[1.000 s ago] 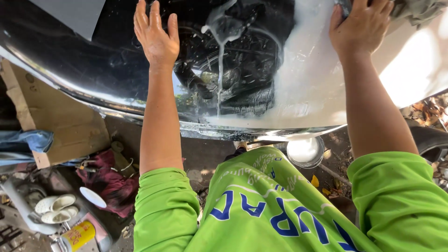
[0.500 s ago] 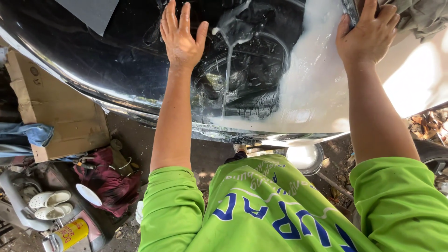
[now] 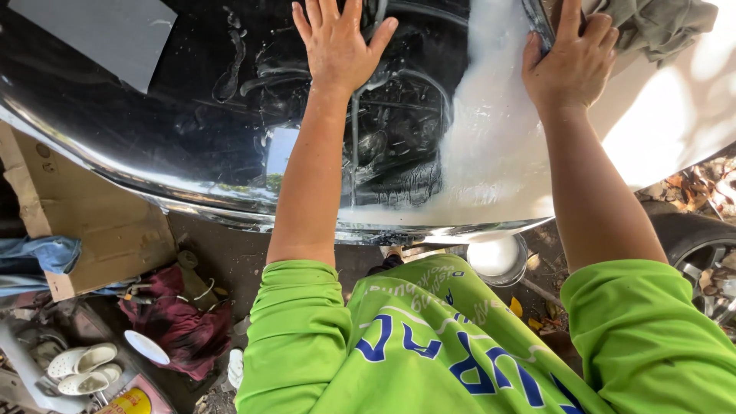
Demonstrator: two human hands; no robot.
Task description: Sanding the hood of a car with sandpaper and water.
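I lean over a glossy black car panel (image 3: 192,130) that is wet, with white milky liquid (image 3: 491,138) running down its right part. My left hand (image 3: 337,46) lies flat on the wet black surface, fingers spread, holding nothing. My right hand (image 3: 571,65) presses a dark flat pad (image 3: 543,31) against the panel at the edge of the milky patch; most of the pad is hidden under my fingers. A crumpled grey cloth (image 3: 659,27) lies just right of that hand.
Below the panel on the ground are a metal bowl of white liquid (image 3: 498,257), a cardboard sheet (image 3: 100,230), a maroon cloth (image 3: 176,322), white sandals (image 3: 80,364) and a yellow can (image 3: 126,402). A wheel (image 3: 701,249) stands at the right.
My left hand has slid right across the panel, closer to the running white streaks. My right hand stays on the pad and sits a little lower in view.
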